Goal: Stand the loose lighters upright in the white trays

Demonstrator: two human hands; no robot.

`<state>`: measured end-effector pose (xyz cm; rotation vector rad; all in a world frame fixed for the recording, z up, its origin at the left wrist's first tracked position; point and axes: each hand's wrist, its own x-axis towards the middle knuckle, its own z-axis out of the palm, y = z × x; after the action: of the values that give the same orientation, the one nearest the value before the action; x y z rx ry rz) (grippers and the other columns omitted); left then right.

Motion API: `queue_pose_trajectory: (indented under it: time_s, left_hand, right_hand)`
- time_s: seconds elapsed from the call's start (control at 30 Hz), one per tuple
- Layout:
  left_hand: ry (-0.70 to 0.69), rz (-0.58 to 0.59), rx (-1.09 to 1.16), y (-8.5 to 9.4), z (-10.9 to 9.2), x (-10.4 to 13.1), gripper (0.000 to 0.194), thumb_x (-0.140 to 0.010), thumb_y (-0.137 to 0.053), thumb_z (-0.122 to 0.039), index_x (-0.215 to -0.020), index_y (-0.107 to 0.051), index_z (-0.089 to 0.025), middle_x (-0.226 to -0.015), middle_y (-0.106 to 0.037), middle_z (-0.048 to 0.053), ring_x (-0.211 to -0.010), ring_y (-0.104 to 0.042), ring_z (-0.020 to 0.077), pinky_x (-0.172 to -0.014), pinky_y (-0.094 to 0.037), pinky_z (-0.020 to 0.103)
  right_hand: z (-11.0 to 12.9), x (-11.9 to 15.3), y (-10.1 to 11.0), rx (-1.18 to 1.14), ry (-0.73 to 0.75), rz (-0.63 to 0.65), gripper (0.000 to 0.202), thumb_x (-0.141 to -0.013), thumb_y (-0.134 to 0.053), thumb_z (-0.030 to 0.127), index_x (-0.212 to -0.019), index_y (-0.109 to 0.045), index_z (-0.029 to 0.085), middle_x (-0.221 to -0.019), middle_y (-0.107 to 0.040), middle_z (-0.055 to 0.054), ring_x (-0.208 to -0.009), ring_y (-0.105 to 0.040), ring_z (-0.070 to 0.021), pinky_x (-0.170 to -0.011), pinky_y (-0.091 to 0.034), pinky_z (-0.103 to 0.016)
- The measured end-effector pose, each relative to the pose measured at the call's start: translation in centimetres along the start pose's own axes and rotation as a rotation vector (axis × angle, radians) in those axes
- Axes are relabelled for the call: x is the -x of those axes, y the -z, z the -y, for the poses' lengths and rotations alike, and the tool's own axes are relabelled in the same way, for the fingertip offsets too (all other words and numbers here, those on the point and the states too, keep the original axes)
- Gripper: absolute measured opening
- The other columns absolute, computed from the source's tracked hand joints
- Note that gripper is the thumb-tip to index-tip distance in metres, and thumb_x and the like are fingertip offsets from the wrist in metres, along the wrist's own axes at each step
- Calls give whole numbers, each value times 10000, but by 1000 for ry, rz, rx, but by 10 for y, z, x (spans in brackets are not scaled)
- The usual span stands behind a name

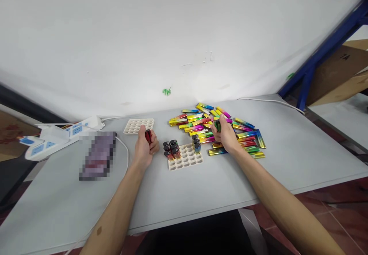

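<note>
My left hand point(146, 147) is closed round a red shiny stick point(148, 135) with a dark end, which looks like a disposable vape; the fingers hide most of it. My right hand point(224, 135) grips a dark green stick point(217, 124) of similar look, over the right-hand pile. Between the hands lies a pale moulded tray point(185, 165) with rows of oval holes. Black-topped red sticks point(172, 150) stand upright at its left, and black-topped blue and yellow sticks point(197, 146) at its right. Behind and under my right hand lie many loose metallic sticks point(201, 121) in mixed colours.
A second pale tray point(139, 121) lies at the back, just beyond my left hand. On the left are a white power strip point(76, 130), a pixelated flat object point(98, 155) and a white cable point(128, 155). A wall point(184, 48) borders the grey table point(201, 193); a blue frame point(306, 82) stands right.
</note>
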<state>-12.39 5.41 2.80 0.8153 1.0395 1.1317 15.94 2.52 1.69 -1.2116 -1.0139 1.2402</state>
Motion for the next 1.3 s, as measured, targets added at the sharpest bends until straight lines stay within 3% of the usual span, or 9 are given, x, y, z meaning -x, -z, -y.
queue_pose_trajectory:
  time_s: [0.43, 0.77, 0.93, 1.17, 1.3]
  left_hand:
    - [-15, -16, -62, -2, 2, 0, 634, -861, -427, -757, -556, -393, -202, -411, -266, -70, -317, -230, 62, -349, -174, 220]
    - [-15, -24, -72, -3, 2, 1, 631, -875, -414, -742, -555, -383, -199, -411, -257, -73, -317, -226, 60, -345, -172, 210]
    - [-5, -22, -81, -3, 2, 1, 628, -880, -405, -739, -559, -386, -199, -418, -266, -71, -321, -228, 61, -343, -181, 210]
    - [-19, 12, -141, -3, 3, 2, 607, -898, -399, -714, -571, -403, -203, -424, -294, -65, -326, -260, 73, -348, -223, 215]
    - [-10, 16, -178, -2, 5, 1, 608, -895, -397, -720, -578, -423, -202, -435, -313, -59, -344, -274, 76, -357, -246, 214]
  right_hand:
    - [-2, -3, 2, -32, -24, -51, 505, -924, -391, 606, -567, -356, 250, -470, -225, 56, -415, -127, -90, -380, -113, -233]
    - [-1, -3, 1, -51, -46, -53, 630, -894, -358, 756, -533, -372, 241, -476, -204, 57, -409, -130, -85, -399, -93, -256]
    - [0, -1, 0, -12, -53, -26, 620, -892, -367, 754, -538, -358, 245, -480, -215, 54, -412, -138, -88, -395, -104, -257]
    - [13, 3, -6, -221, -99, -50, 517, -942, -375, 502, -505, -350, 226, -451, -194, 63, -397, -103, -80, -376, -94, -229]
    - [17, 8, -9, -302, -119, -13, 503, -950, -356, 459, -508, -361, 219, -446, -194, 69, -384, -104, -79, -362, -104, -223]
